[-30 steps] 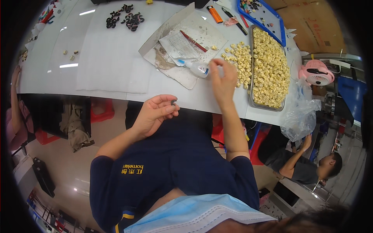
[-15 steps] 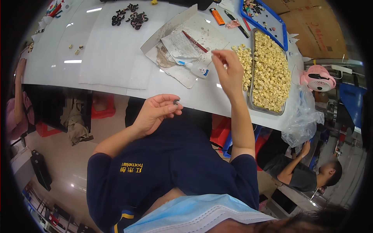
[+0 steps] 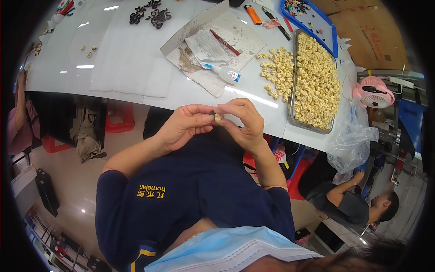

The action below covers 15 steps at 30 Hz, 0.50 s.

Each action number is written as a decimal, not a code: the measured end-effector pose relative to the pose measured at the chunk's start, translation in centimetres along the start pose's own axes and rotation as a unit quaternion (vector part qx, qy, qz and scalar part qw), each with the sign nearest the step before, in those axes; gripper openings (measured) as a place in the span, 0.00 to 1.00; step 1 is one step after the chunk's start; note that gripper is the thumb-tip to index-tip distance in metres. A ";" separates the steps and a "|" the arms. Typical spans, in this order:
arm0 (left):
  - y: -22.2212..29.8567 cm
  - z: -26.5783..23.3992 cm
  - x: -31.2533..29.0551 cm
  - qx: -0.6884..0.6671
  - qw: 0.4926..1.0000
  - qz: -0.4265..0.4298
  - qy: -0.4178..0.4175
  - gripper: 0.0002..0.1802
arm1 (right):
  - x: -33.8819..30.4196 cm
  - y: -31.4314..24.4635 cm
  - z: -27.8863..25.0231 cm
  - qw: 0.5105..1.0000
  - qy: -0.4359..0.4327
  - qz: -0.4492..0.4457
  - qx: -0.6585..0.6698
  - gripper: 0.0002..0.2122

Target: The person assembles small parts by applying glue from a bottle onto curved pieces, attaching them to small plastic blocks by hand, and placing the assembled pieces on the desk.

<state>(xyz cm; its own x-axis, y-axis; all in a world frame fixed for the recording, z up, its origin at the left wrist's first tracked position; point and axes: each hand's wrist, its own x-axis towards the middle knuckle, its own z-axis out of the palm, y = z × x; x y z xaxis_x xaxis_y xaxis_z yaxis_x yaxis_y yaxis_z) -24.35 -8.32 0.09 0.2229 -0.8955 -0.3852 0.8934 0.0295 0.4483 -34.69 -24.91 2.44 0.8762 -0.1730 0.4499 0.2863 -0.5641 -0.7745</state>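
Observation:
In front of my body, past the table's near edge, my two hands meet at the fingertips. My left hand point(image 3: 181, 126) pinches a small dark curved piece point(image 3: 212, 113). My right hand point(image 3: 246, 121) pinches a small pale yellow piece point(image 3: 218, 117), held against the dark one. The fingers partly cover both pieces, so I cannot tell whether they are joined. Many similar yellow pieces fill a clear tray point(image 3: 292, 115) on the right, with a loose pile point(image 3: 278, 70) beside it. Dark curved pieces point(image 3: 158, 18) lie in clusters at the far side.
A stained cardboard sheet point(image 3: 247, 43) carries paper, a red pointed tool point(image 3: 225, 42) and a glue bottle point(image 3: 228, 75). An orange lighter point(image 3: 253, 15), a black pen point(image 3: 277, 23) and a blue tray point(image 3: 335, 41) lie beyond. Right: a pink fan point(image 3: 374, 92), a plastic bag point(image 3: 351, 136), a co-worker point(image 3: 349, 204).
My right hand has come from beside the yellow pile down to my left hand, bringing a yellow piece against the dark piece. My left hand still holds the dark piece.

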 end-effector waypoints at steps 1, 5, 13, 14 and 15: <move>0.0 0.0 0.0 0.002 1.000 0.003 0.004 0.12 | 0.0 0.0 0.1 1.000 -0.002 -0.001 0.002 0.18; 0.0 -0.4 -0.1 0.030 0.999 0.014 0.014 0.12 | 0.1 -0.1 0.5 0.999 -0.001 -0.031 -0.024 0.19; 0.4 -0.3 -0.2 0.070 0.997 0.013 -0.027 0.13 | -0.5 -0.1 0.9 0.999 0.009 0.037 0.020 0.17; 0.3 -0.5 -0.3 0.071 0.997 0.010 -0.027 0.13 | -0.7 -0.4 1.2 0.997 0.001 0.059 0.058 0.16; 0.2 -0.8 -0.3 0.063 0.996 0.007 -0.060 0.14 | -0.8 -0.5 1.4 0.992 -0.008 0.081 0.095 0.15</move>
<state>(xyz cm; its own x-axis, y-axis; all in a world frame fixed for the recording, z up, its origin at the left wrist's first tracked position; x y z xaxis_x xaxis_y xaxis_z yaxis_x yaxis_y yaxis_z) -23.89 -7.71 -0.32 0.1798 -0.9424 -0.2822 0.8325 -0.0071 0.5540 -35.03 -23.37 1.84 0.9223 -0.2352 0.3066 0.2080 -0.3665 -0.9069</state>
